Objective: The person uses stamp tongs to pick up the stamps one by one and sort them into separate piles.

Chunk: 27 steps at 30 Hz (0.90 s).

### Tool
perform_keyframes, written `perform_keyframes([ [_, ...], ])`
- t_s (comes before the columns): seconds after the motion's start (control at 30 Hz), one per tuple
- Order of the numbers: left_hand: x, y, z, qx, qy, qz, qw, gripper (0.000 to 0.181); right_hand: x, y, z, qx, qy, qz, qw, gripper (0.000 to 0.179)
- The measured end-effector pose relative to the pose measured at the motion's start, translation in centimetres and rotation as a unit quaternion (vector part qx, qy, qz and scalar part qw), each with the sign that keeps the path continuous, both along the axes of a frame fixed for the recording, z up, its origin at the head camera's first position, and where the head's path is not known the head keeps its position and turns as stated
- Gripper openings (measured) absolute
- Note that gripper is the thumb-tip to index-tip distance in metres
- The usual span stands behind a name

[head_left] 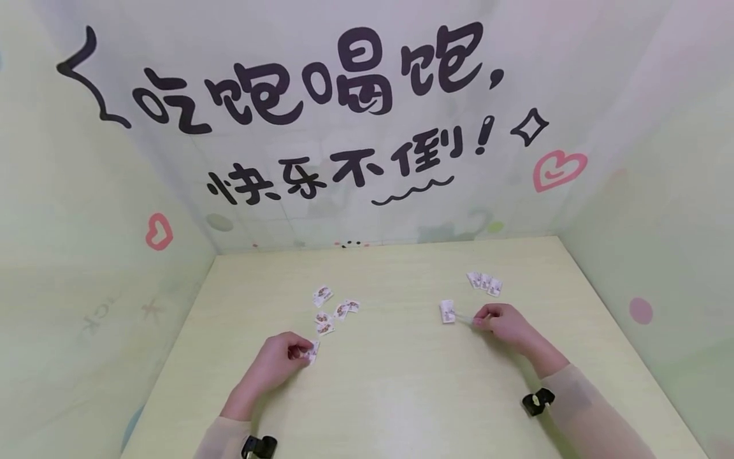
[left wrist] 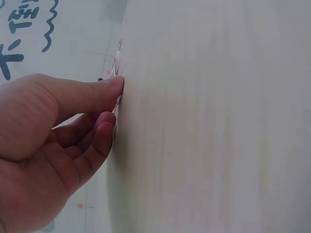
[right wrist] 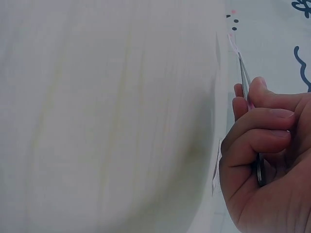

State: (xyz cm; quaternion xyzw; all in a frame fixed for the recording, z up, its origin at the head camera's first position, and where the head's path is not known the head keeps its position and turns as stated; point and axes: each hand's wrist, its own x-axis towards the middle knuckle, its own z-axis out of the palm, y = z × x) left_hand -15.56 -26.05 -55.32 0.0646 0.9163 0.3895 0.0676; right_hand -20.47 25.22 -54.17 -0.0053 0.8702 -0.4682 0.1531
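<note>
My left hand (head_left: 278, 358) pinches a small white printed card (head_left: 313, 352) between thumb and fingers, low over the table at the left. In the left wrist view the card (left wrist: 116, 63) shows nearly edge-on. My right hand (head_left: 504, 325) holds slim metal tweezers (head_left: 466, 318), pointing left. Their tip meets a small white card (head_left: 448, 312) with a pale purple print. In the right wrist view the tweezers (right wrist: 244, 80) have a white piece (right wrist: 233, 44) at the tip, and their dark rear end lies inside the curled fingers.
Several small cards with brown prints (head_left: 323, 294) lie scattered beyond my left hand. A fanned row of purple-printed cards (head_left: 485, 282) lies beyond my right hand. The pale wooden table (head_left: 390, 395) is bounded by walls, the back one (head_left: 321, 223) bearing large dark lettering.
</note>
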Motion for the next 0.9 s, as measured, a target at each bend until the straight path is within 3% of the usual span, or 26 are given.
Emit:
perform_keyframes([
  [0.3,0.1,-0.3,-0.4,-0.003,-0.007,0.011,0.9999,0.025,-0.2,0.8,0.2,-0.001,-0.010,-0.021,0.9997,0.012],
  [0.9,-0.1,-0.1,-0.5,0.007,-0.010,0.027,0.9995,0.025,-1.5,4.1,-0.1,0.022,-0.016,-0.105,0.9941,0.020],
])
